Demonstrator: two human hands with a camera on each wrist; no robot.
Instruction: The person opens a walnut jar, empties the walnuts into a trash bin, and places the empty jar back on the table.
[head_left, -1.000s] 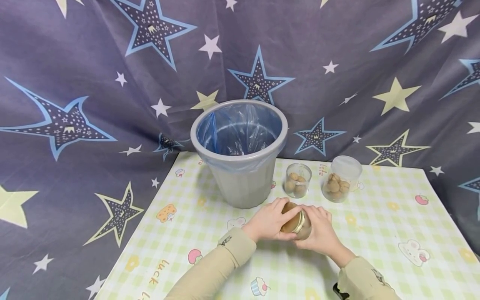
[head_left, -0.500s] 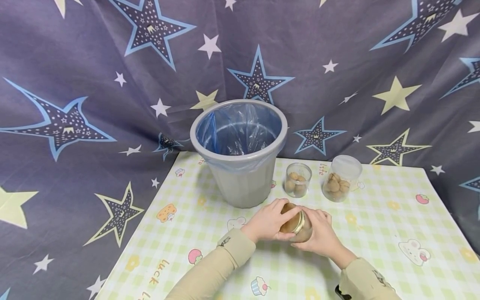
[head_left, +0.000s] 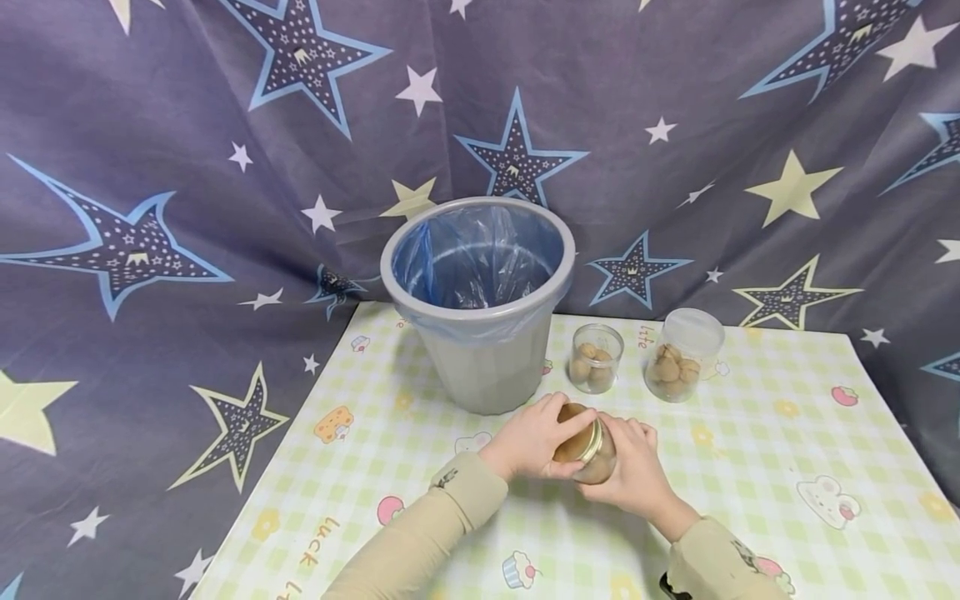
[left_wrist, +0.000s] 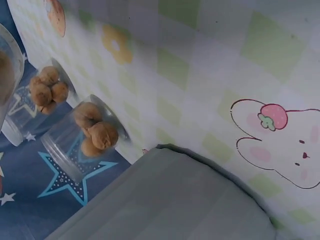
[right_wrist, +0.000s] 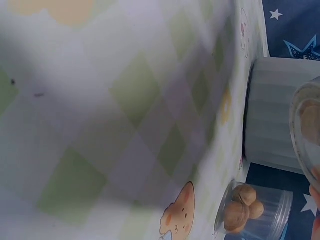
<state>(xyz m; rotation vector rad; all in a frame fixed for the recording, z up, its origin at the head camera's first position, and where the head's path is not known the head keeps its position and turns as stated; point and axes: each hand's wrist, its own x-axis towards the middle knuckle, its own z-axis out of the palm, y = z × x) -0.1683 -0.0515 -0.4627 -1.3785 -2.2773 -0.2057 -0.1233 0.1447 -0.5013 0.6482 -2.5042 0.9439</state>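
Both hands hold a jar with a gold-coloured band (head_left: pixel 600 468) just above the table, its axis tilted sideways. My left hand (head_left: pixel 528 440) grips the brown banded end from the left, thumb below and fingers over the top. Around the clear body from the right curls my right hand (head_left: pixel 637 471). Part of this clear jar shows at the right edge of the right wrist view, with a brown walnut-like piece (right_wrist: pixel 311 120) inside. Beyond the hands stand a small clear jar (head_left: pixel 596 360) and a larger clear jar (head_left: pixel 682 354), each holding several walnuts.
A grey bin (head_left: pixel 487 367) with a translucent blue liner (head_left: pixel 480 262) stands behind the left hand. The table (head_left: pixel 360 500) wears a green-and-white checked cover with cartoon prints. A dark star-patterned cloth (head_left: pixel 187 192) hangs behind the table's far edge.
Both hands have shifted slightly to the left together with the jar, keeping their grip on it. The bin and the two standing jars stay in place.
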